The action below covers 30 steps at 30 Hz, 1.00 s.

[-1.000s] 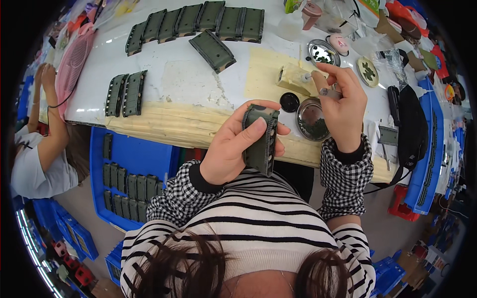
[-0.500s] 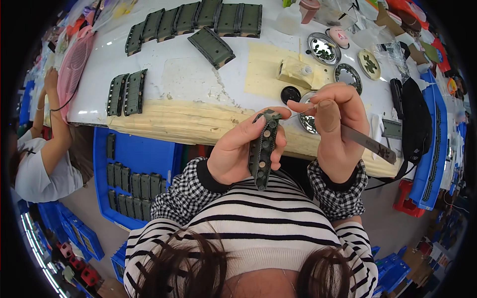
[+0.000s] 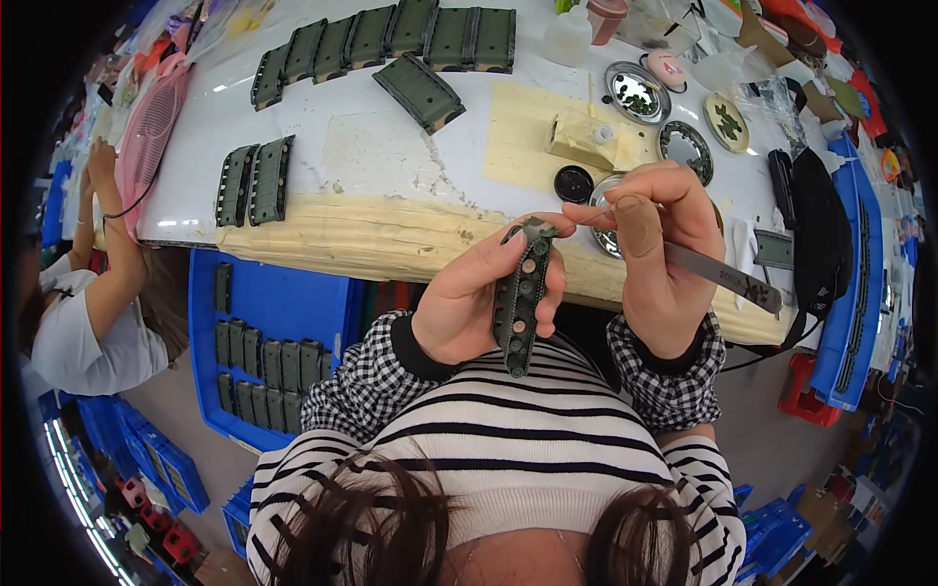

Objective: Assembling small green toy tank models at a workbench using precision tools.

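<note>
Dark green track-and-wheel part (image 3: 520,298) is held upright in front of the chest, gripped by the left hand (image 3: 469,303) w/ fingers wrapped round its back and thumb along the side; its row of round wheels faces the camera. Metal tweezers (image 3: 723,276) are pinched shut-fisted in the right hand (image 3: 660,244), thumb and forefinger closed on the shaft, tips pointed at the top end of the part. Whether anything tiny is carried in the tips can't be told.

Step in hand, as judged: a small piece is being fitted or adjusted at the part's upper end, approx. where tweezer tips and top wheel meet. Next move is thought to call for a steady left-hand hold and fine tip placement, since the contact spot is small.

Part sits between both hands, just below the edge of the white workbench (image 3: 322,146). Similar green parts (image 3: 391,39) are laid in a row on the bench; round metal dishes (image 3: 637,93) w/ small bits are set near the right hand. More parts are stacked in a blue crate (image 3: 293,303) below.
</note>
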Available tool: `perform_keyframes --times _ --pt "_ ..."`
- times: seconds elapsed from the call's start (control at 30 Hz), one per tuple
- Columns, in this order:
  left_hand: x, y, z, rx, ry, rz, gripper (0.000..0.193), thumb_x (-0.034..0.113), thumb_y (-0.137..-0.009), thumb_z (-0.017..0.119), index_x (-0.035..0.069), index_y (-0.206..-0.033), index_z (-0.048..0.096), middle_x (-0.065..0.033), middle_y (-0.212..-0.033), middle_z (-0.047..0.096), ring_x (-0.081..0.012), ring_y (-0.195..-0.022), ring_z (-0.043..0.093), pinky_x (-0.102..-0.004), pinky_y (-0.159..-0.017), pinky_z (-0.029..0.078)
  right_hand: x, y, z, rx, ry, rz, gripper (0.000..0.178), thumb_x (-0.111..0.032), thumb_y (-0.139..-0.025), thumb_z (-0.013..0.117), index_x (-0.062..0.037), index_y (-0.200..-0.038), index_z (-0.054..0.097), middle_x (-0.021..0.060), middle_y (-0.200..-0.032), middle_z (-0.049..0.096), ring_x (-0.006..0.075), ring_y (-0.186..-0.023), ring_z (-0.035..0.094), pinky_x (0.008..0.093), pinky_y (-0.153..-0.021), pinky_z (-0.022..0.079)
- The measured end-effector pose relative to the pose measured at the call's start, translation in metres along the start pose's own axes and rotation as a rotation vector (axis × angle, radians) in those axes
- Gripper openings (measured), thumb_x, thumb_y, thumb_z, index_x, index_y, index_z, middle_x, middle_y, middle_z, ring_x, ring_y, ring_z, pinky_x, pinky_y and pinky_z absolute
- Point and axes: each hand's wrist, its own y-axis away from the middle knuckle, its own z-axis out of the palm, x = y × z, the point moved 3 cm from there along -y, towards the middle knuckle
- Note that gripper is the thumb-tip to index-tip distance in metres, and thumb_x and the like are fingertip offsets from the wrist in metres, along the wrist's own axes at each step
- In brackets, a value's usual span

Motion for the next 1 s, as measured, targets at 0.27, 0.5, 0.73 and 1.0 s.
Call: perform_keyframes --times 0.27,0.5,0.73,1.0 --pt "0.014 0.005 0.012 0.114 -0.378 0.027 0.046 0.024 -0.102 0.043 0.000 -0.141 0.034 -0.0107 -0.099 0.061 -0.0173 -0.083 0.061 -0.0314 -0.075 0.054 0.006 -0.022 -0.032 0.305 0.364 -0.188 0.010 -0.006 -0.093 0.060 0.0034 -0.096 0.060 0.0048 -0.087 0.060 0.0103 -0.070 0.062 0.0223 -0.060 0.048" --pt "0.032 0.013 0.021 0.239 -1.306 0.344 0.046 0.005 -0.093 0.058 0.001 -0.137 0.042 -0.0127 -0.108 0.065 -0.0134 -0.092 0.063 -0.0244 -0.084 0.048 0.035 -0.043 -0.036 0.179 0.974 -0.369 0.012 0.000 -0.080 0.070 -0.0036 -0.090 0.066 0.0069 -0.081 0.058 0.0183 -0.065 0.059 0.0264 -0.054 0.046" --pt "0.038 0.016 0.035 0.328 -1.696 0.412 0.035 0.000 -0.087 0.064 0.002 -0.121 0.059 -0.0102 -0.095 0.069 -0.0113 -0.085 0.063 -0.0233 -0.078 0.049 -0.008 -0.021 -0.025 0.314 0.612 -0.455 0.009 -0.004 -0.085 0.070 0.0008 -0.089 0.063 0.0064 -0.081 0.059 0.0096 -0.065 0.054 0.0202 -0.056 0.042" --pt "0.030 0.012 0.033 0.281 -1.901 0.482 0.036 0.000 -0.080 0.068 0.002 -0.116 0.063 -0.0166 -0.100 0.069 -0.0278 -0.086 0.068 -0.0315 -0.076 0.052 0.003 -0.004 0.008 -0.013 0.207 -0.180 0.007 -0.001 -0.091 0.061 0.0031 -0.095 0.058 0.0077 -0.088 0.058 0.0103 -0.073 0.059 0.0208 -0.064 0.048"
